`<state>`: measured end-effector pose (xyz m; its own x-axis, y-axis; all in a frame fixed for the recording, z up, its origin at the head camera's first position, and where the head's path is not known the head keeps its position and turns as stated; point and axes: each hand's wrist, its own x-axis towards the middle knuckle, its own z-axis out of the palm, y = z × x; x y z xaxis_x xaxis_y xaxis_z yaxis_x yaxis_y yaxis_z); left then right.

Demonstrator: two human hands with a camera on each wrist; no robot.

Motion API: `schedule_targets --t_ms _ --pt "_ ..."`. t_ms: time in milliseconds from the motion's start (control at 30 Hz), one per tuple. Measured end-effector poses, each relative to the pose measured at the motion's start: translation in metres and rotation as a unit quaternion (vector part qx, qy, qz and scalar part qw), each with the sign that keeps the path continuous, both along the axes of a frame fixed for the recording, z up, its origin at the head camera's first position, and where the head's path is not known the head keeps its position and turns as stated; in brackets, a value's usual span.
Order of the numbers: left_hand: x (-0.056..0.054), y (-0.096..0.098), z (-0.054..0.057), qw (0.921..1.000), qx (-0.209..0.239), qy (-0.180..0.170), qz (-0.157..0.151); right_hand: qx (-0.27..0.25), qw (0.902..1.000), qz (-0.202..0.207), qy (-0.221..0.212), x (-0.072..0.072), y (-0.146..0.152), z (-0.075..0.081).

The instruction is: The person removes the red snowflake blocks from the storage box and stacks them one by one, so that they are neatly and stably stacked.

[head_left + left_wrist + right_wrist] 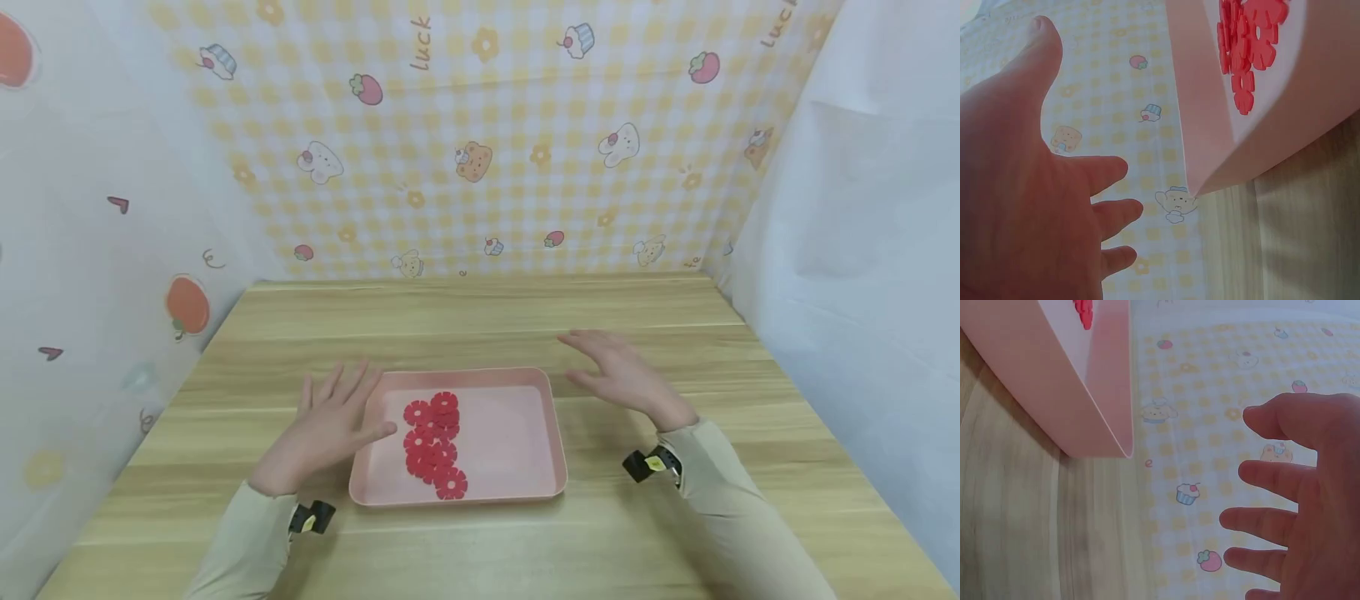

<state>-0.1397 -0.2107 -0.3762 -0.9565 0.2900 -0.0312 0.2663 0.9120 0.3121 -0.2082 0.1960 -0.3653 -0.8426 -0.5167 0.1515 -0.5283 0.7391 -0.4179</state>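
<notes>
A shallow pink tray [510, 442] lies on the table, with several red flower-shaped discs [431, 442] piled in its left half. In the head view my left hand [326, 425] hovers by the tray's left edge, fingers spread and thumb reaching over the rim. Nothing is in it; the left wrist view shows its straight fingers apart from the tray [1204, 125]. Off the tray's right side, my right hand [618, 371] is held up with extended fingers, also holding nothing. The right wrist view shows a gap between that hand [1316, 494] and the tray's corner.
The wood-grain table [480, 321] runs back to a yellow checked cloth [517, 125] with cartoon prints. White cloth hangs [862, 250] on the right, and a printed white sheet [97, 275] on the left. Each wrist wears a small black camera [318, 517].
</notes>
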Motion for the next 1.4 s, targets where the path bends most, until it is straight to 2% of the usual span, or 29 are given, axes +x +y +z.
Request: schedule_targets --t_ms 233,567,867,1067,1233,1400 --pt "0.005 -0.002 0.000 0.9999 -0.003 -0.010 -0.003 -0.004 0.9997 0.022 -0.001 0.001 -0.012 -0.003" --pt "0.009 -0.002 -0.002 0.9996 -0.005 -0.026 -0.004 0.000 0.9996 0.026 -0.007 0.005 -0.020 -0.010" --pt "0.010 0.001 -0.001 0.9985 -0.013 -0.052 -0.015 -0.008 0.9988 0.047 0.009 0.004 -0.028 -0.001" --pt "0.012 -0.001 -0.001 0.9975 -0.012 -0.067 -0.018 -0.010 0.9983 0.057 0.006 0.001 -0.032 -0.001" --pt "0.013 -0.003 -0.006 0.9971 -0.012 -0.074 -0.012 -0.009 0.9990 0.042 -0.010 0.001 -0.033 -0.005" --pt "0.014 -0.006 -0.009 0.9957 -0.022 -0.090 -0.010 0.012 0.9987 0.007 -0.050 0.001 -0.032 -0.010"
